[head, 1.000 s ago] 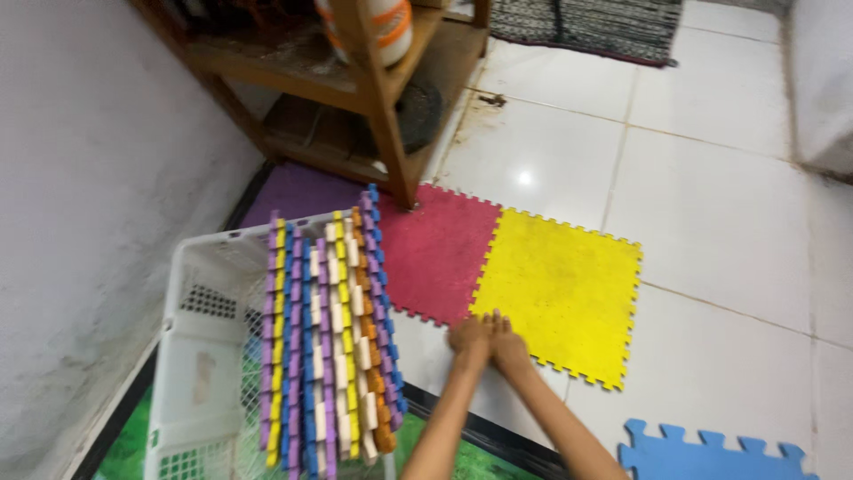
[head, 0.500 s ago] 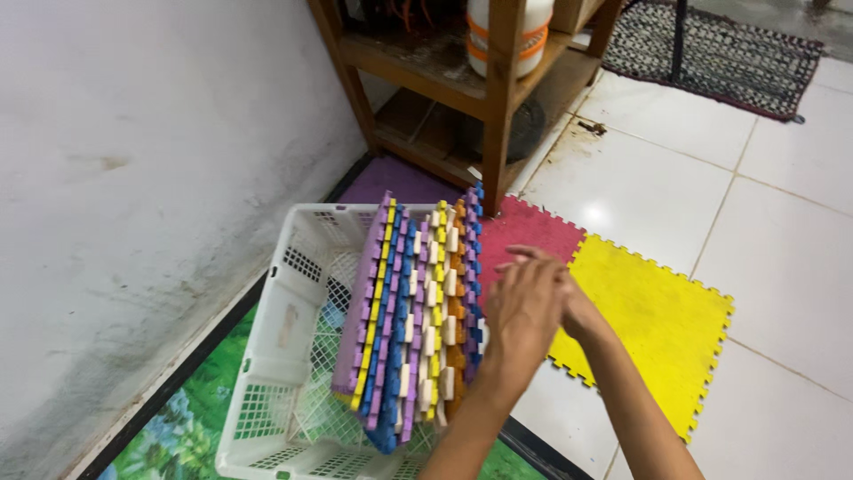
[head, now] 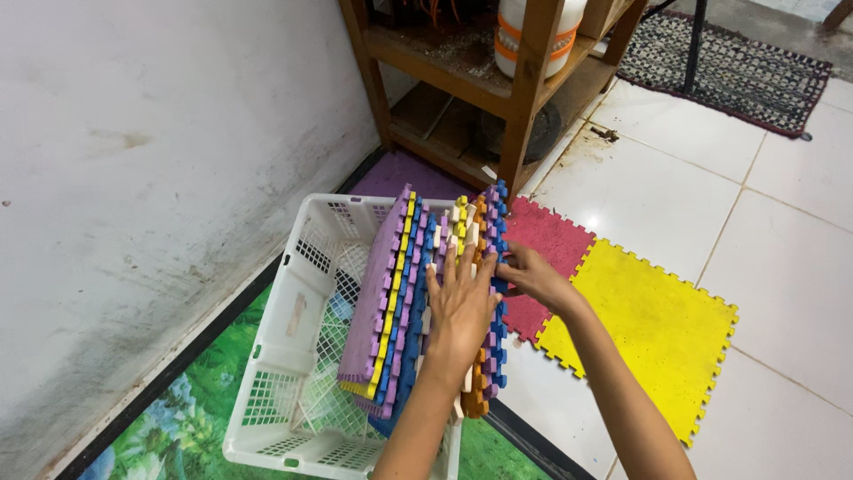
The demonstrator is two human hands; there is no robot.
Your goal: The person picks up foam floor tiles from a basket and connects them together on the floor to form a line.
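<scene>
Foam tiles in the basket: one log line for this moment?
left hand: flat on foam tiles | right hand: grips their edge | tiles: upright in white basket

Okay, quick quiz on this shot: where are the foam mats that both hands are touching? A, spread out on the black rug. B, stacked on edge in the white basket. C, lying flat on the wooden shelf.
B: the foam mats stand on edge inside the white basket, with the left hand flat on them and the right hand at their side.
</scene>
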